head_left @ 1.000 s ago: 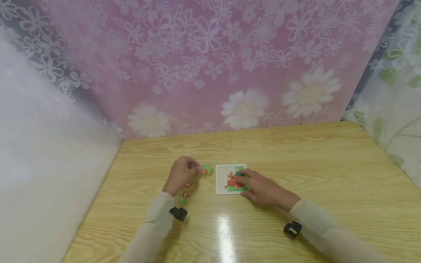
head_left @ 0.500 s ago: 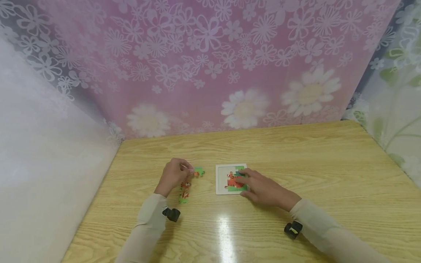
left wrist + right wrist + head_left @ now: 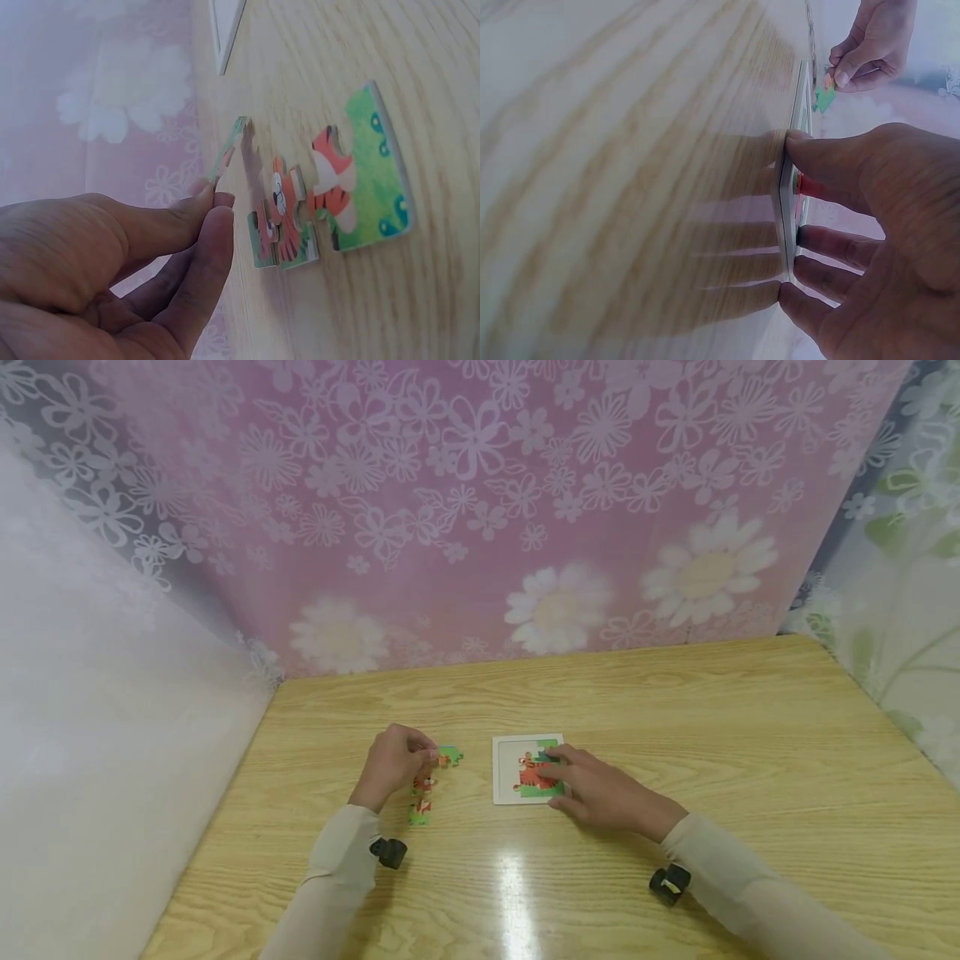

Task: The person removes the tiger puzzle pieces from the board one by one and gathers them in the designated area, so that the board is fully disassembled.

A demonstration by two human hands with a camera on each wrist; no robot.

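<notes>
Between thumb and fingers, my left hand [image 3: 392,766] pinches a green and orange jigsaw piece [image 3: 452,756], raised above the table as the left wrist view shows. Below that hand lie loose jigsaw pieces with an orange tiger-like figure; a green-edged one [image 3: 375,172] is the nearest to the wrist camera. A white-framed puzzle tray [image 3: 504,800] lies to the right, partly filled with joined pieces [image 3: 536,774] in orange and green. My right hand [image 3: 603,789] rests on the tray's right side, fingers spread over the pieces and thumb at the frame's edge. Its fingers cover part of the picture.
The wood-grain table [image 3: 675,710] meets a pink flowered curtain [image 3: 480,527] at the back. A pale sheet [image 3: 112,735] borders the left side. Each wrist wears a small black camera.
My left hand has moved left with its jigsaw piece, away from the tray and over the loose pieces, then slightly lower in view. The right hand has stayed on the tray.
</notes>
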